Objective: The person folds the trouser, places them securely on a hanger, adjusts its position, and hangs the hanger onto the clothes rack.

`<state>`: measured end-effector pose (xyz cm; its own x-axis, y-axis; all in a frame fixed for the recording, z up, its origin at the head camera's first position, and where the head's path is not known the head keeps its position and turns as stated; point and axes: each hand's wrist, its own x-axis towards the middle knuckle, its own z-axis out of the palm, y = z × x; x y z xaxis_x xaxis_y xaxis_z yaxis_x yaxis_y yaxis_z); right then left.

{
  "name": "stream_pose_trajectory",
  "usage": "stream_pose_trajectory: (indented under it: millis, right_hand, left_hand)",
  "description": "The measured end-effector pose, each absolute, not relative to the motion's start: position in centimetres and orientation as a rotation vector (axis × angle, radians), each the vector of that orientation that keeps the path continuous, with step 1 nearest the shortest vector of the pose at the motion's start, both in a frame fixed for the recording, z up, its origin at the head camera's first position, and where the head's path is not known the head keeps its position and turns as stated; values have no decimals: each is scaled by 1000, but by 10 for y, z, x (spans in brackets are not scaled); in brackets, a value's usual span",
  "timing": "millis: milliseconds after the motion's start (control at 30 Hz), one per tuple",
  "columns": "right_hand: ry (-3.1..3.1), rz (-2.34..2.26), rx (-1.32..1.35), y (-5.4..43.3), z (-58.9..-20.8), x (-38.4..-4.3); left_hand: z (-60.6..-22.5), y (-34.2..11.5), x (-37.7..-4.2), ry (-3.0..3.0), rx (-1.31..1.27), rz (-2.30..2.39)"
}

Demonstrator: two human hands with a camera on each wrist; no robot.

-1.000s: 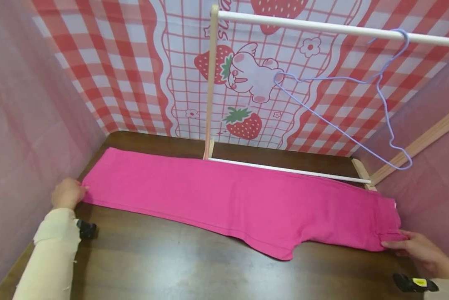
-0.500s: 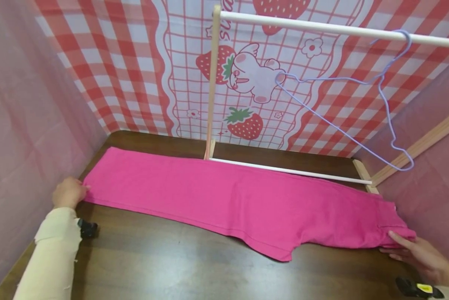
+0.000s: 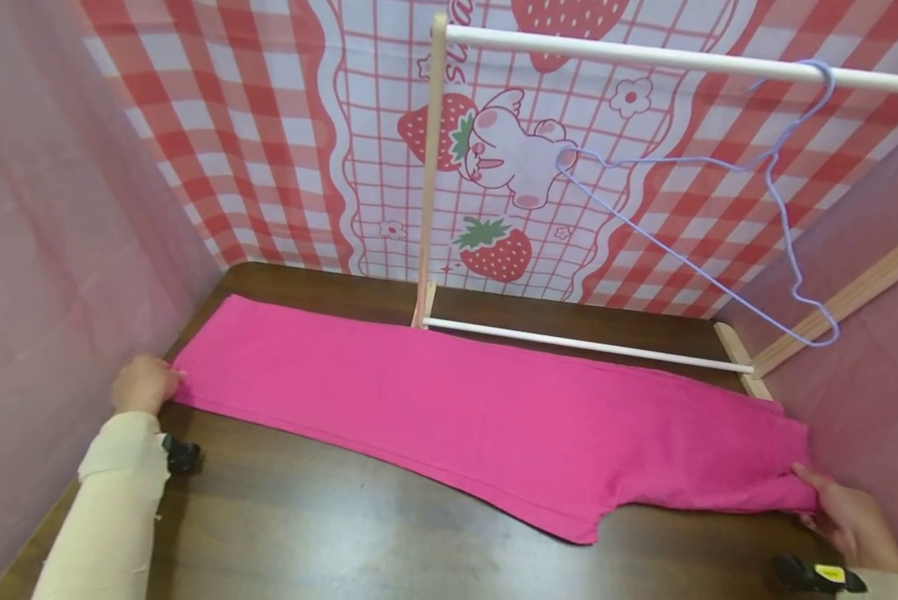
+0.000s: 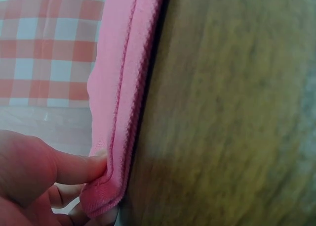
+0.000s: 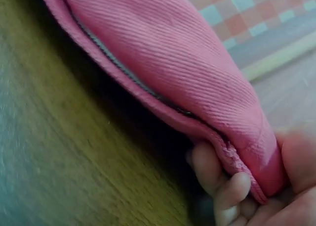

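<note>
A pair of bright pink trousers, folded lengthwise, lies stretched across the brown table. At the left end my left hand pinches the hem corner; in the left wrist view the thumb presses on top of the stitched hem, with fingers underneath. My right hand grips the front corner of the waist end. The right wrist view shows fingers curled around the waistband edge, beside a zipper along the fly. The crotch point juts toward the front of the table.
Behind the trousers stands a wooden rack with a white top rail and a low white bar. A lilac wire hanger hangs from the rail. Pinkish side walls flank the table, with a strawberry-print checked cloth behind.
My right hand has shifted its grip on the waist corner and pulled it forward, smoothing the middle crease. The crotch point has moved slightly forward and right. My left hand keeps holding the hem.
</note>
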<state>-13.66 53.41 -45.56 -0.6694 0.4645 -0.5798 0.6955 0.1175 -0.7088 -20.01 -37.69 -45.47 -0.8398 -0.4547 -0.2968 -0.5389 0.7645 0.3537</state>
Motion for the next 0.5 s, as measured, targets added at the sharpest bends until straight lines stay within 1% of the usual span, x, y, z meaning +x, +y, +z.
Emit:
stream_pose_trajectory:
  millis: [67, 133, 300, 433, 500]
  right_hand:
    - [2311, -1450, 1207, 528, -456, -139]
    - [2364, -1396, 1202, 527, -454, -139]
    - [2284, -1514, 1112, 527, -446, -138]
    - [2270, -1386, 1076, 526, -443, -143]
    - [2332, -1319, 1008, 524, -441, -146]
  left_hand:
    - [-453, -379, -200, 2746, -810, 638]
    - [-452, -379, -201, 2727, -829, 631]
    - [-450, -379, -203, 2735, -814, 609]
    - [-451, -378, -200, 2757, -804, 634]
    - [-451, -378, -199, 2762, -813, 647]
